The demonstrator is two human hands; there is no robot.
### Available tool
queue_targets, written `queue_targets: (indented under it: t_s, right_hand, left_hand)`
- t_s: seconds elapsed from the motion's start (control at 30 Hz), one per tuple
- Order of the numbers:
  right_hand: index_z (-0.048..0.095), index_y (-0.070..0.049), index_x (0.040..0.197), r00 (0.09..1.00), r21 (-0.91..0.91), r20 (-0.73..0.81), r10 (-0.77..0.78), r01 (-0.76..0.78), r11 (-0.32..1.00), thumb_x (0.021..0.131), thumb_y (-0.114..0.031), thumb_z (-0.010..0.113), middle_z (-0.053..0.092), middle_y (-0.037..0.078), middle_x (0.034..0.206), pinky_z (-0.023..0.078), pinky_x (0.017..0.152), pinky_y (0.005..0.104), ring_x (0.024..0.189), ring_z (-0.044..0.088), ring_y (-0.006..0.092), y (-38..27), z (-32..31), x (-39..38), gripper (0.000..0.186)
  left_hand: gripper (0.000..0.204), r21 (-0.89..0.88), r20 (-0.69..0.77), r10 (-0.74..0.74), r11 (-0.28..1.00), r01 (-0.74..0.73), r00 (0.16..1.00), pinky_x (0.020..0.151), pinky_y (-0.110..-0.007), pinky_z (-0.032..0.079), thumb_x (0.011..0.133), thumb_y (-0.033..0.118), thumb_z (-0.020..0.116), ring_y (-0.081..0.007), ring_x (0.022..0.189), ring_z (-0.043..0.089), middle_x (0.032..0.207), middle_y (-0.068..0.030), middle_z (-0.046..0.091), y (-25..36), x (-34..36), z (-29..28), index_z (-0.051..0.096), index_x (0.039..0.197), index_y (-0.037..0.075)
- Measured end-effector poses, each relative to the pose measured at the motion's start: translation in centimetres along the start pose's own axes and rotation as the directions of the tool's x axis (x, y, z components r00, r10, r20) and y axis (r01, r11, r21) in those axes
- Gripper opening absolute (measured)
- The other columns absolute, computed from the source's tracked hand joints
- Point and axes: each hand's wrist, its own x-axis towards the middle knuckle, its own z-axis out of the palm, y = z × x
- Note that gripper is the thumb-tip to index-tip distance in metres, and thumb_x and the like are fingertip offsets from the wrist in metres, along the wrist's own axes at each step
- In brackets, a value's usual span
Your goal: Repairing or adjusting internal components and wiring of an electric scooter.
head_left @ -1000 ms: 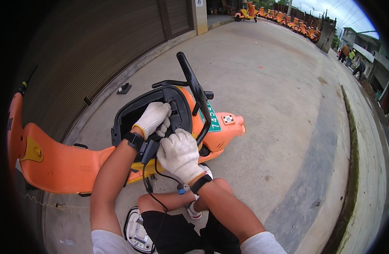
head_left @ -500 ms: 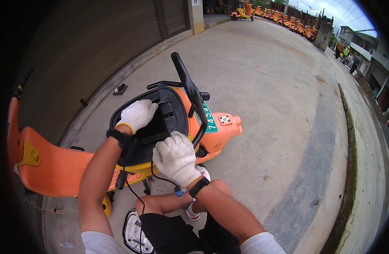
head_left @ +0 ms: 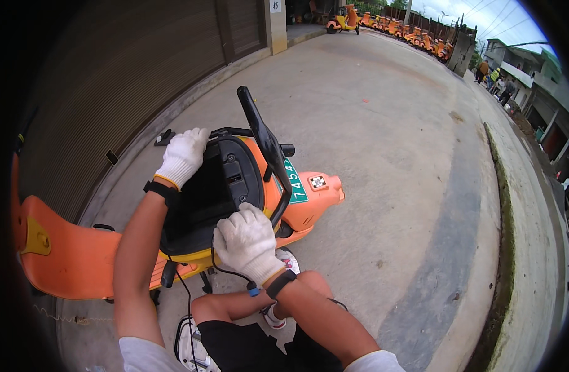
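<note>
Beside a brown shutter [head_left: 142,80], gloved hands are working at a scooter's open compartment [head_left: 250,183]

Reaching into the compartment earlier, the left hand [head_left: 184,155] is now resting at its far rim; its fingers are bunching together, but whether they are gripping anything I cannot tell. The right hand [head_left: 247,243] is staying at the near rim, fingers curled together, hiding anything held; a black cable [head_left: 229,271] with a blue connector [head_left: 253,289] is hanging beside it. The orange scooter [head_left: 303,217] is standing before the seated person on grey concrete [head_left: 383,186]. Farther off, more orange scooters [head_left: 405,34] are lining the yard, and people [head_left: 495,75] are gathering by buildings [head_left: 548,80].
</note>
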Motion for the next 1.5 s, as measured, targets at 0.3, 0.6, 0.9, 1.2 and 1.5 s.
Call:
queue_targets:
  t_s: [0.3, 0.6, 0.9, 1.2, 1.5]
  right_hand:
    - [0.072, -0.007, 0.079, 1.000, -0.001, -0.029, -0.001, 0.001, 1.000, 0.079, -0.020, 0.073, 0.064, 0.013, 0.077, 0.050, 0.102, 0.0459, 0.092, 0.066, 0.0346, 0.4, -0.2, -0.1, 0.013]
    - [0.065, -0.007, 0.078, 0.998, 0.011, -0.054, -0.013, 0.013, 1.000, 0.084, -0.022, 0.069, 0.063, 0.014, 0.081, 0.047, 0.105, 0.0465, 0.097, 0.064, 0.0358, -0.2, 0.4, -0.3, 0.016]
    - [0.069, -0.007, 0.078, 0.999, 0.014, -0.041, 0.014, -0.013, 1.000, 0.081, -0.022, 0.071, 0.065, 0.014, 0.083, 0.049, 0.102, 0.0465, 0.099, 0.065, 0.0365, 0.2, -0.1, -0.4, 0.016]
    - [0.067, -0.005, 0.083, 0.995, 0.165, 0.032, 0.091, -0.095, 0.982, 0.092, -0.021, 0.062, 0.064, 0.014, 0.086, 0.050, 0.090, 0.0450, 0.092, 0.062, 0.0350, 0.4, -2.6, -0.1, 0.019]
    - [0.067, -0.001, 0.114, 0.680, 0.387, 0.621, 0.391, -0.699, 0.601, 0.106, -0.031, 0.056, 0.071, 0.012, 0.084, 0.054, 0.067, 0.0351, 0.073, 0.069, 0.0236, -2.8, -11.2, -6.6, 0.032]
  left_hand:
    - [0.030, -0.378, 0.150, -0.337, 0.849, 0.369, 0.930, 0.088, -0.053, 0.053, 0.101, 0.031, 0.052, -0.0432, 0.103, 0.068, 0.110, -0.0216, 0.072, 5.8, -3.5, -3.8, 0.063, 0.119, 0.009]
    - [0.024, -0.816, 0.508, -0.284, 0.143, 0.559, 0.814, 0.068, -0.027, 0.053, 0.101, 0.022, 0.062, -0.0080, 0.072, 0.062, 0.082, -0.0004, 0.064, 7.2, -9.8, -6.1, 0.072, 0.112, 0.003]
    - [0.021, -0.905, 0.423, -0.380, -0.132, 0.404, 0.823, 0.073, -0.027, 0.057, 0.102, 0.012, 0.060, -0.0132, 0.075, 0.068, 0.088, -0.0066, 0.072, 8.2, -14.4, -9.1, 0.066, 0.116, -0.003]
    - [0.019, -0.857, 0.433, -0.495, -0.484, 0.175, 0.753, 0.079, -0.031, 0.062, 0.104, 0.012, 0.064, -0.0156, 0.085, 0.071, 0.099, -0.0077, 0.070, 11.0, -17.9, -7.6, 0.062, 0.120, 0.001]
    - [0.015, -0.913, 0.391, -0.328, -0.259, 0.316, 0.860, 0.078, -0.028, 0.057, 0.094, 0.008, 0.071, -0.0139, 0.085, 0.071, 0.099, -0.0082, 0.075, 17.0, -20.0, -9.6, 0.072, 0.105, -0.002]
